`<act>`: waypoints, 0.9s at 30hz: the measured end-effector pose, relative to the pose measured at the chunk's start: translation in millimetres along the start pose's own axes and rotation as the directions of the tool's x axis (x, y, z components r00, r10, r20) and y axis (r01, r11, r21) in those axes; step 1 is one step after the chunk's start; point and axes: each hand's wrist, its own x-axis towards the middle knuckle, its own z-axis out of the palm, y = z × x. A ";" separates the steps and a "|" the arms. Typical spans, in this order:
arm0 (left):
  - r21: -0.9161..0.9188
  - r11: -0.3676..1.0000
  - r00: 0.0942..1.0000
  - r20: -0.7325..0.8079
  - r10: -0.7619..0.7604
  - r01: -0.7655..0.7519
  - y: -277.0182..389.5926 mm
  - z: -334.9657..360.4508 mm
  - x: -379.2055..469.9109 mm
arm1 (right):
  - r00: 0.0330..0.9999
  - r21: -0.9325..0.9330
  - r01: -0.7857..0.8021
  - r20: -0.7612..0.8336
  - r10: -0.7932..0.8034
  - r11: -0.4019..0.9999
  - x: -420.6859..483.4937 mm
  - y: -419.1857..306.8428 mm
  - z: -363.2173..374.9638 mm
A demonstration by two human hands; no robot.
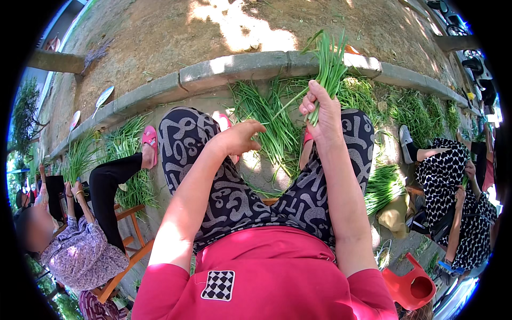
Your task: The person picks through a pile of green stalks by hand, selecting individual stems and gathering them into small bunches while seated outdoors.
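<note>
My right hand point(323, 108) is closed around the lower ends of an upright bunch of long green stalks with flat leaves point(331, 66), held above my right knee. One stalk sticks out of the bunch towards the lower left. My left hand point(242, 137) is over my left knee's inner side, fingers apart and slightly curled, with nothing plainly in it. Between my feet a loose pile of the same green stalks point(276, 136) lies on the paving. A thick bundle of stalks point(383, 188) lies beside my right thigh.
A stone kerb point(236, 68) curves ahead, with bare soil beyond. To the left a seated person point(84, 248) holds green stalks; another in a patterned dress point(444, 168) sits to the right. More greens point(416, 116) lie along the kerb. A red plastic stool point(408, 284) stands at lower right.
</note>
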 end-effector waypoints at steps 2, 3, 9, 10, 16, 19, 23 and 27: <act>0.000 0.997 0.995 -0.052 -0.082 0.082 -2.7 -1.1 3.2 | 1.000 -0.006 -0.011 -0.005 0.011 1.000 0.1 0.8 -0.9; 0.012 0.982 0.982 -0.035 -0.187 0.188 -2.8 -3.4 6.2 | 1.000 -0.011 -0.018 -0.010 0.017 1.000 -0.2 1.4 -1.0; -0.634 0.747 0.974 0.043 -0.224 0.200 12.7 -15.7 10.3 | 1.000 -0.030 -0.024 -0.006 0.024 0.999 -2.8 3.5 1.4; -0.627 0.757 0.980 0.066 -0.187 0.187 15.7 -16.7 10.2 | 1.000 -0.030 -0.024 0.002 0.024 0.999 -3.0 3.8 1.8; -0.688 0.712 0.990 0.104 -0.096 0.141 21.2 -20.5 10.5 | 0.998 -0.091 -0.057 0.009 0.058 0.994 -3.1 7.3 2.9; -0.750 0.651 0.993 0.073 -0.096 0.118 21.7 -21.8 11.4 | 0.995 -0.214 -0.074 -0.074 0.060 0.974 -3.6 13.2 5.6; -0.763 0.640 0.996 0.067 -0.066 0.093 25.2 -21.0 11.8 | 0.994 -0.225 -0.106 0.007 0.110 0.969 -8.3 23.1 9.6; -0.742 0.664 0.995 0.084 -0.046 0.093 25.6 -20.8 12.7 | 0.982 -0.272 -0.144 0.078 0.170 0.952 -10.0 26.4 10.1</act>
